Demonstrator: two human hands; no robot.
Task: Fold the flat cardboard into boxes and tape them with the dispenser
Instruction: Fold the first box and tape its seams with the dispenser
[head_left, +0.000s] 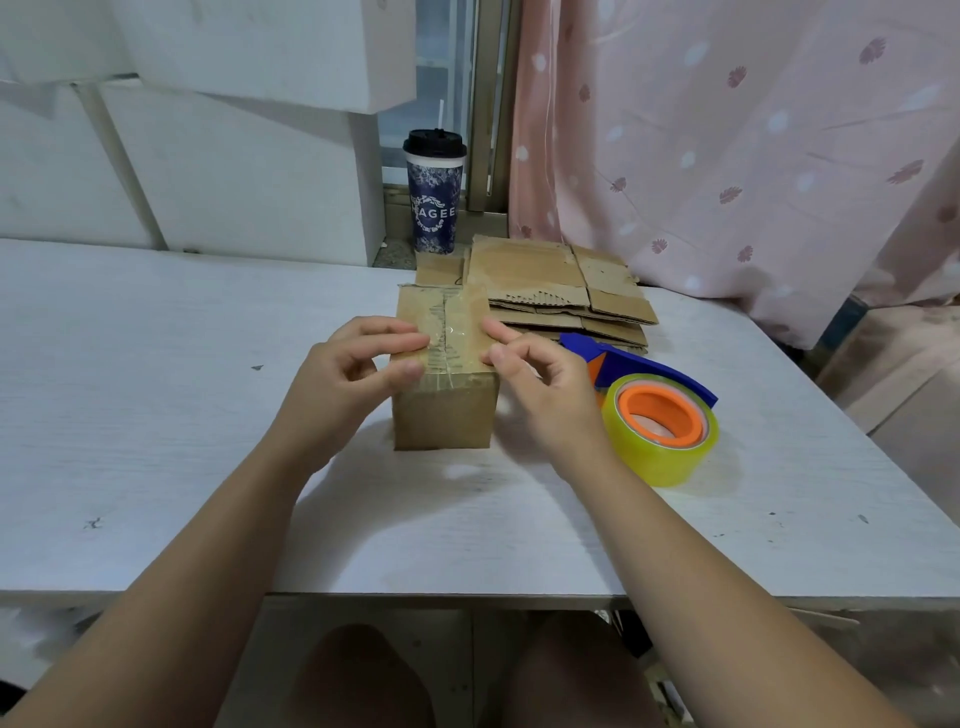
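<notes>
A small folded cardboard box (444, 410) stands on the white table (156, 415), its top flaps closed and covered along the seam by clear tape. My left hand (353, 374) lies on the box's top left side, fingertips and thumb pressing the tape. My right hand (540, 384) touches the top right edge with its index finger and thumb, the other fingers loosely curled. The tape dispenser (654, 410), blue with an orange hub and a yellowish clear roll, lies on the table just right of my right hand. A stack of flat cardboard (561, 291) sits behind the box.
A dark patterned paper cup (435, 192) with a black lid stands on the sill behind the table. White foam blocks (218, 171) line the back left. A pink curtain (727, 156) hangs at the right. My knees show below the table's front edge.
</notes>
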